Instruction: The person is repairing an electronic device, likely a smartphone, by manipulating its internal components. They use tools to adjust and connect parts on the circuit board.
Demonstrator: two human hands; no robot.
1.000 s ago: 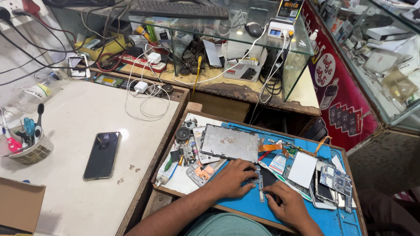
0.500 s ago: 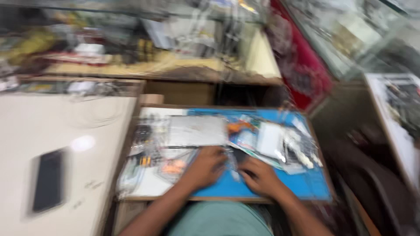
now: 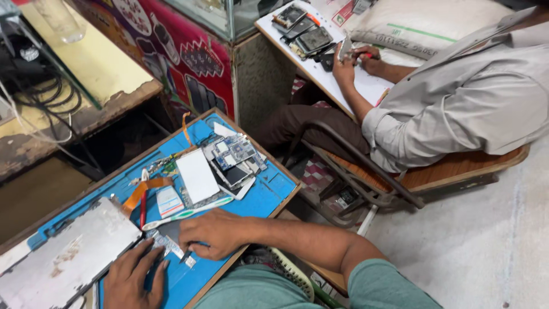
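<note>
1. The small circuit board lies flat on the blue mat at the near edge of the desk, directly between our two hands.
2. Our left hand rests palm down on the mat, its fingers spread and laid against the board's near-left end, pinning it rather than closing around it.
3. Our right hand sits just right of the board, knuckles up, its fingers curled and pinched around a thin dark tool whose tip touches the board's right end (what kind of tool it is, we cannot tell).
4. The right forearm comes in from the lower right, bent at the elbow, with a green sleeve at the shoulder; the left forearm enters from the bottom edge.
5. Just left of the left hand lies a large grey metal plate.
6. Beyond the right hand a white and green toothbrush lies across the mat, with a red-handled tool and an orange ribbon cable near it.
7. Farther back sit a white rectangular panel and a stack of phone boards.
8. To the right, well apart, another person in a grey shirt sits on a chair at a separate white desk (their hands hold a part there).
</note>
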